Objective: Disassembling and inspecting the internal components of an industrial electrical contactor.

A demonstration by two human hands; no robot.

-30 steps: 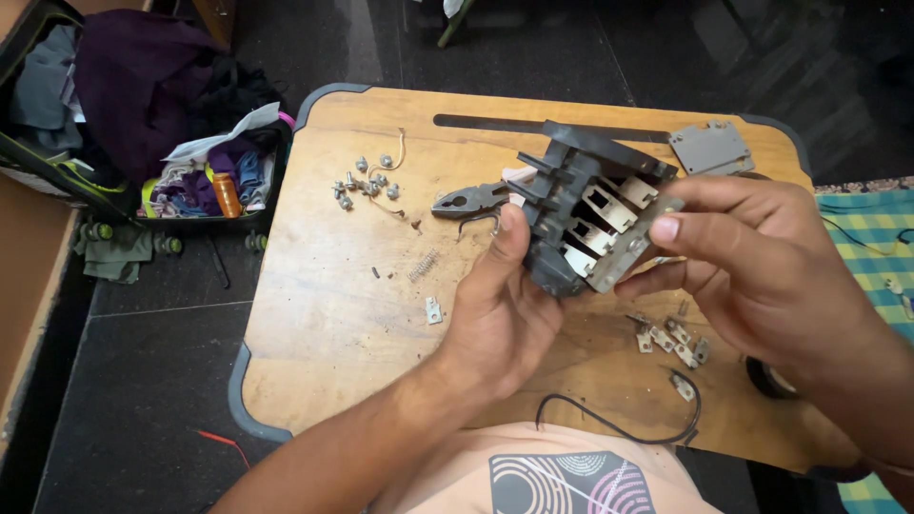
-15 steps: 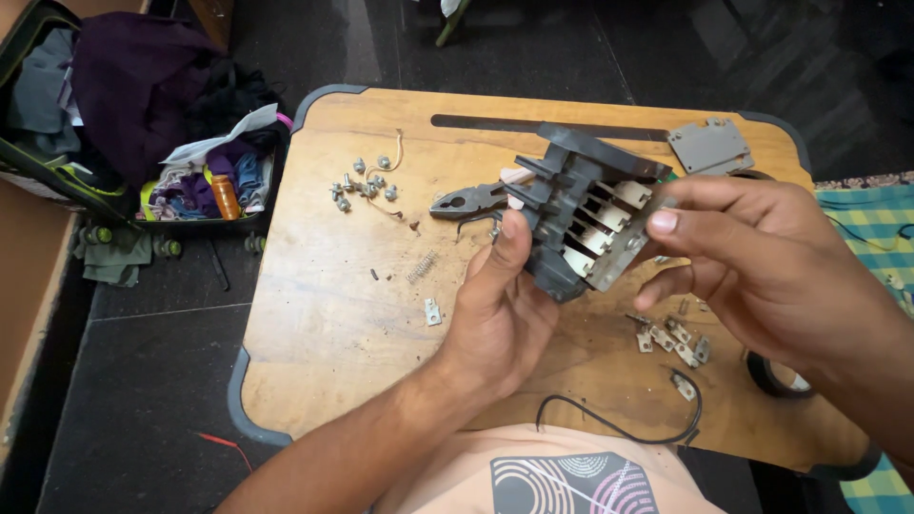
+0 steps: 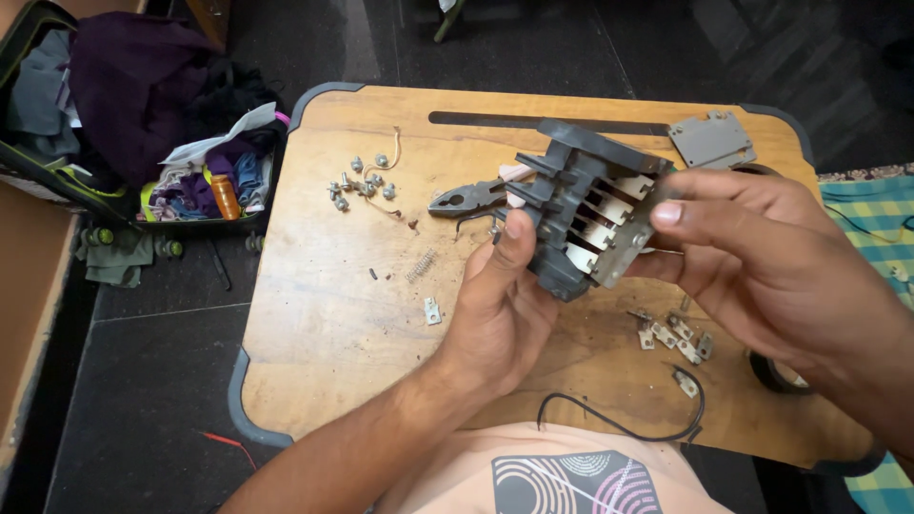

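- Dark grey plastic switch block [image 3: 586, 214] with cream inserts, held up over the wooden lap table [image 3: 324, 324], tilted.
- Left hand [image 3: 500, 305] wrapped around its lower left side, thumb pressed on the edge, fingers closed underneath.
- Right hand [image 3: 752, 252] closed on the right end, thumb on the metal side plate.
- Pliers [image 3: 466, 198] lie on the table just behind the block.
- Screws [image 3: 362, 181] in a cluster at upper left; small spring [image 3: 421, 266] nearby.
- Metal clips [image 3: 674, 333] below the right hand; black wire [image 3: 619, 419] at the near edge.
- Grey plate [image 3: 709, 140] at the far right corner.
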